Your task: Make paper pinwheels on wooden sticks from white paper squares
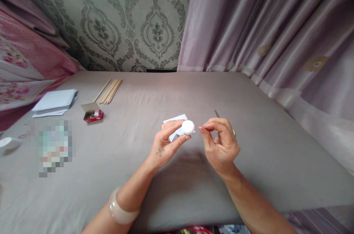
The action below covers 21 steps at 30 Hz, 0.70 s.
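My left hand (166,143) grips a small white round thing (188,127), like a cap or disc, between thumb and fingers. Just behind it shows a folded piece of white paper (174,119); I cannot tell whether the hand holds this too. To the right, my right hand (219,141) is closed in a pinch, thumb against forefinger, a short way from the white round thing. Whatever sits in the pinch is too small to make out. A thin dark stick-like thing (217,113) pokes out beyond the right hand's fingers.
A grey cloth surface (155,93) spreads under everything. At the left lie a stack of white paper (55,100), several wooden sticks (112,92) and an open red box (93,116) with small things inside. Near the left edge are a white object (9,144) and a blurred patch (55,147).
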### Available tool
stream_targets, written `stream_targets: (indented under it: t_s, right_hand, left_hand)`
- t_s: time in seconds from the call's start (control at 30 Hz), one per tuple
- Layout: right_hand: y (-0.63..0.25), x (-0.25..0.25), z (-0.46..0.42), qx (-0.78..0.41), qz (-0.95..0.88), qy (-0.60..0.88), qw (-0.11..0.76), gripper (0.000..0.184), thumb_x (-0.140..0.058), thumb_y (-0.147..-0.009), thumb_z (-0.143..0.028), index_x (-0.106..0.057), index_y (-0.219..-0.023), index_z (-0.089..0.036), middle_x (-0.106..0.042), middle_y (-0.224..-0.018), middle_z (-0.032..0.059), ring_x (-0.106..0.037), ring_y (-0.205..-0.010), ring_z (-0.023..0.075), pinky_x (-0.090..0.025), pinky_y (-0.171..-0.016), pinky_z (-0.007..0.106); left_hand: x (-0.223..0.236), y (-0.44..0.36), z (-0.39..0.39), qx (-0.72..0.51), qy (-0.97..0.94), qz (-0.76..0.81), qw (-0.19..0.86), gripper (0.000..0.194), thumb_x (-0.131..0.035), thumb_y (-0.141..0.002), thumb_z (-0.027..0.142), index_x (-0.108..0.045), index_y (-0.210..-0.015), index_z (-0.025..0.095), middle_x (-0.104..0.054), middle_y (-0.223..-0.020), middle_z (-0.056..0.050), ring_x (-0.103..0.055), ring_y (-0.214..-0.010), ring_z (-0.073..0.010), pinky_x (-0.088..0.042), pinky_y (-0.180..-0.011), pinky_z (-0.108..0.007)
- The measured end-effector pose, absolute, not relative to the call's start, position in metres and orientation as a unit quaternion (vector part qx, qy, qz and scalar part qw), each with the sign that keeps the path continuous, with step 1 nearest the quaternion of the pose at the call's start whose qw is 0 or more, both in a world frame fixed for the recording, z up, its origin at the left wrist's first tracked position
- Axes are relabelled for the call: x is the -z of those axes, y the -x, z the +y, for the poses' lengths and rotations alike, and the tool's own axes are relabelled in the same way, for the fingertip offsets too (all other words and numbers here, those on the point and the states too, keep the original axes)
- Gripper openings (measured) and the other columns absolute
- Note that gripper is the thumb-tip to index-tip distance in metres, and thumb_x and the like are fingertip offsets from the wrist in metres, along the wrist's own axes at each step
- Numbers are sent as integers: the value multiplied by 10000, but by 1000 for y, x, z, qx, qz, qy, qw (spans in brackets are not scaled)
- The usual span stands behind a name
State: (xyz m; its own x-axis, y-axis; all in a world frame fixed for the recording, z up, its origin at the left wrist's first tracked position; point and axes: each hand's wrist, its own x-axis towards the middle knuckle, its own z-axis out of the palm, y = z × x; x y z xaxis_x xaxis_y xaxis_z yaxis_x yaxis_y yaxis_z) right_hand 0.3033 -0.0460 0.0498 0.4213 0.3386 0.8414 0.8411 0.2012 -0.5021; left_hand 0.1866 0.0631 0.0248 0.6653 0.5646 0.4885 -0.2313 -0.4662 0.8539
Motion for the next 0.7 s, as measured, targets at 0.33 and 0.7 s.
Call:
stream_targets:
  t_s: [0.33,0.7]
  right_hand:
    - [-301,-54,-46,225,-504,602,577,95,-650,-834,-133,-614,-849,-220,-609,-787,-2,-586,-716,138,-492,-633,278]
    - [-298,-55,-47,214,-512,604,572,123,-639,-836,-101,-612,-865,-218,-616,-801,7,-598,-734,143,-506,-645,284]
  left_hand:
    - [-26,-186,60,-377,-749,122,531,290,-700,-802,319,-695,-1078,231,-696,-1123,-91,-588,-1106,-253,-392,-1023,-441]
    - [-26,-186,60,-361,-743,118,551,313,-665,-831,322,-679,-1133,240,-673,-1189,-95,-563,-1157,-254,-410,-1029,-437]
